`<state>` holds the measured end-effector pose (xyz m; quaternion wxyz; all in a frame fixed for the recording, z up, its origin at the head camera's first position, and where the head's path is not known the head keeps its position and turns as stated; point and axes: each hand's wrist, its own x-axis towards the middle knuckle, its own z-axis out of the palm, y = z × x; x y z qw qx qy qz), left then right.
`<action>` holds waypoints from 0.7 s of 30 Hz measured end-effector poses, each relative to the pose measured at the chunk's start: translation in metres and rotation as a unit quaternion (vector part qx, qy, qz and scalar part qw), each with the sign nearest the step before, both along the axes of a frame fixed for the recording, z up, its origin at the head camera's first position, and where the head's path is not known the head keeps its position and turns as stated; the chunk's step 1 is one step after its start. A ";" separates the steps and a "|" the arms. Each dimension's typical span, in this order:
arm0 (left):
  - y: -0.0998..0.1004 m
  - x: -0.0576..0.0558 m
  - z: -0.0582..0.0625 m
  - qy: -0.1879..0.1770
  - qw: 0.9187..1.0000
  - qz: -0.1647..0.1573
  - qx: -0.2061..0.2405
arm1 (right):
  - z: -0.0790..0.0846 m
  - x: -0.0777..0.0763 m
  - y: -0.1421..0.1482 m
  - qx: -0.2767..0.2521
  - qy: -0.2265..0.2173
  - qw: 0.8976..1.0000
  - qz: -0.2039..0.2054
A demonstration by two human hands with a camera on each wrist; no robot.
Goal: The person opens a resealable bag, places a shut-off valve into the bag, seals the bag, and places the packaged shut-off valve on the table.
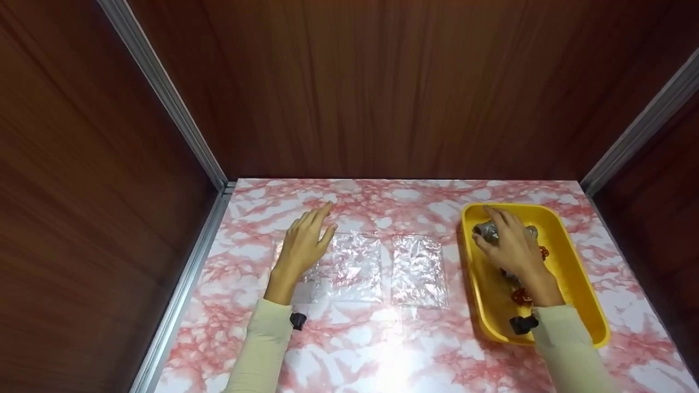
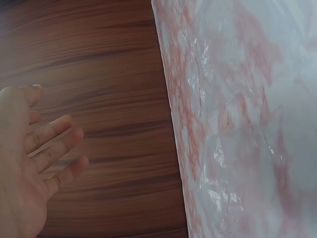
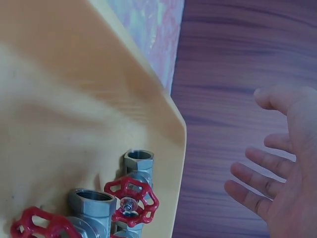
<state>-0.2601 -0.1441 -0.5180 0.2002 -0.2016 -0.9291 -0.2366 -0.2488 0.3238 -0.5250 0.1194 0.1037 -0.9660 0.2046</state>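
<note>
My left hand (image 1: 301,243) hovers over the clear plastic bags at the left of the table, its fingers extended and holding nothing. One bag (image 1: 356,267) lies flat beside it, another bag (image 1: 419,270) is further right, and a third is partly hidden under the hand and wrist. My right hand (image 1: 513,248) is above the yellow tray (image 1: 580,273), fingers spread and loosely bent, with nothing gripped. Inside the tray are metal gate valves with red handwheels; one valve (image 3: 132,201) stands by the tray wall, another valve (image 3: 94,213) next to it. The hand partly covers them in the head view.
The table (image 1: 349,346) has a red-and-white marbled top. Dark wood panels (image 1: 349,93) enclose it at the back and both sides, with metal strips (image 1: 175,109) along the corners. A black wrist device (image 1: 523,325) sits at the right sleeve.
</note>
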 end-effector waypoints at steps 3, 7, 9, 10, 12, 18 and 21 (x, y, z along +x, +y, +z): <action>0.004 0.002 -0.001 -0.004 1.000 -0.001 0.014 | -0.002 0.002 -0.002 -0.004 -0.002 1.000 0.002; 0.009 0.005 -0.003 -0.009 1.000 -0.005 0.026 | -0.006 0.005 -0.006 -0.003 0.011 1.000 0.000; 0.012 0.007 -0.004 -0.010 0.999 -0.011 0.029 | -0.008 0.007 -0.007 -0.005 0.018 1.000 0.001; 0.013 0.007 -0.005 -0.009 0.999 -0.015 0.033 | -0.009 0.007 -0.008 -0.006 0.020 1.000 0.002; 0.016 0.009 -0.006 -0.006 0.999 -0.018 0.036 | -0.011 0.009 -0.009 -0.010 0.020 1.000 0.006; 0.022 0.008 -0.008 0.004 0.999 -0.016 0.044 | -0.012 0.012 -0.013 -0.024 0.019 1.000 0.006; 0.025 0.009 -0.009 -0.003 0.999 -0.015 0.046 | -0.012 0.012 -0.016 -0.026 0.022 0.999 0.006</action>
